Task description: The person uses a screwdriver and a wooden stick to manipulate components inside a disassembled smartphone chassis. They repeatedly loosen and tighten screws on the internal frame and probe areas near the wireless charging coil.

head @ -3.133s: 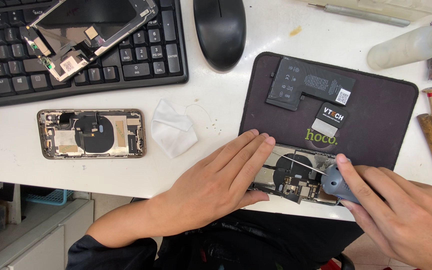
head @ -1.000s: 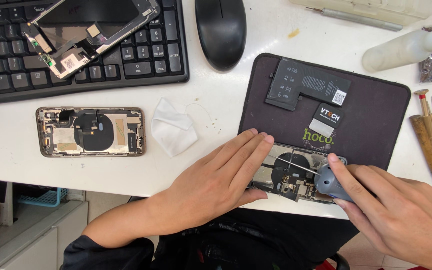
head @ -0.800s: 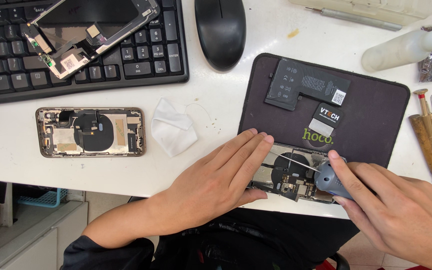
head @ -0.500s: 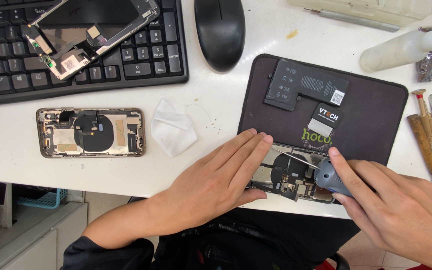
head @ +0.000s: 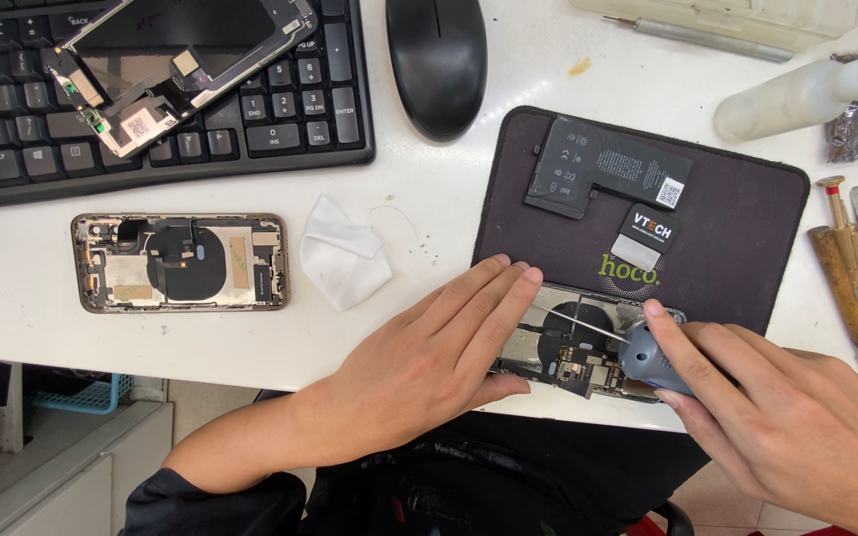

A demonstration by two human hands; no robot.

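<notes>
Your left hand (head: 429, 362) lies flat, fingers spread, pinning the opened phone (head: 573, 342) at the dark mat's (head: 747, 248) near edge; your right hand (head: 786, 422) grips a grey-handled screwdriver (head: 638, 359), its tip seemingly inside the phone; beyond lie a loose battery (head: 603, 169), then a second opened phone (head: 181, 263) on the white surface (head: 429, 213).

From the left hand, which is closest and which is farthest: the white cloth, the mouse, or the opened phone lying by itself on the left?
Measured from the left hand:
1. White cloth, just up and left of the fingers.
2. Opened phone, farther left on the white desk.
3. Mouse, at the top edge beside the keyboard.
</notes>
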